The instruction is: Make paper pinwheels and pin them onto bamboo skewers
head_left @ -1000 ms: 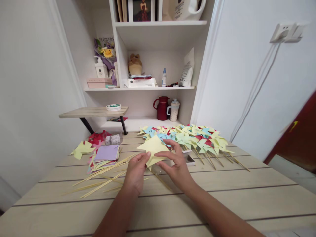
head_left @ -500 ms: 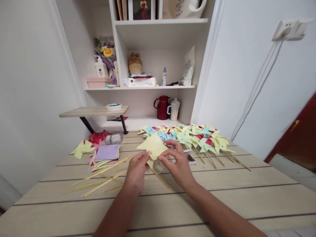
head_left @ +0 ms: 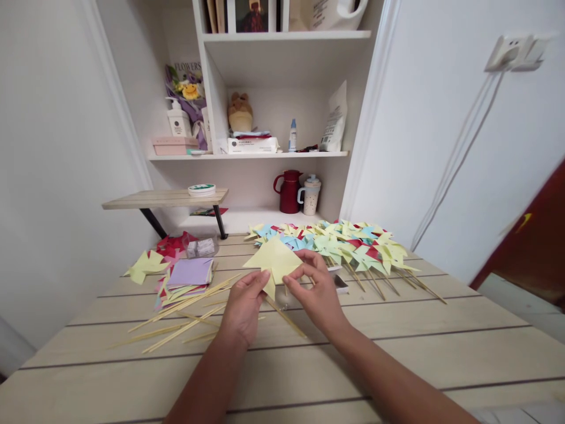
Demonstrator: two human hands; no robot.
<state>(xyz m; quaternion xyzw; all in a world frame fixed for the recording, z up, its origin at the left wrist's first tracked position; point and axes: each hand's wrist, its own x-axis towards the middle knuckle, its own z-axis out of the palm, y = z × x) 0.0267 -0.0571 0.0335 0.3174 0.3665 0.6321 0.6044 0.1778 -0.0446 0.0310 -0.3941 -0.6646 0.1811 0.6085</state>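
Observation:
A pale yellow paper pinwheel sheet (head_left: 273,258), cut and partly folded, is held up above the table between my hands. My left hand (head_left: 243,303) pinches its lower left part with the thumb in front. At its lower right corner, my right hand (head_left: 318,291) grips the paper between thumb and fingers. Below the paper a thin wooden stick (head_left: 289,321) slants down to the right; whether it touches the paper is hidden. A small dark-and-white open box (head_left: 341,284) lies just behind my right hand, partly covered by it.
Several finished pinwheels on sticks (head_left: 353,244) are heaped at the back right. To the left lie loose wooden sticks (head_left: 176,318), a stack of coloured paper squares (head_left: 190,272), a yellow pinwheel piece (head_left: 145,266) and a clear box (head_left: 202,247). A raised wooden stand (head_left: 163,199) is behind.
The right side of the yellow paper has tilted and its lower right corner has come down, with my right hand's fingers closing on it. My left hand keeps its pinch.

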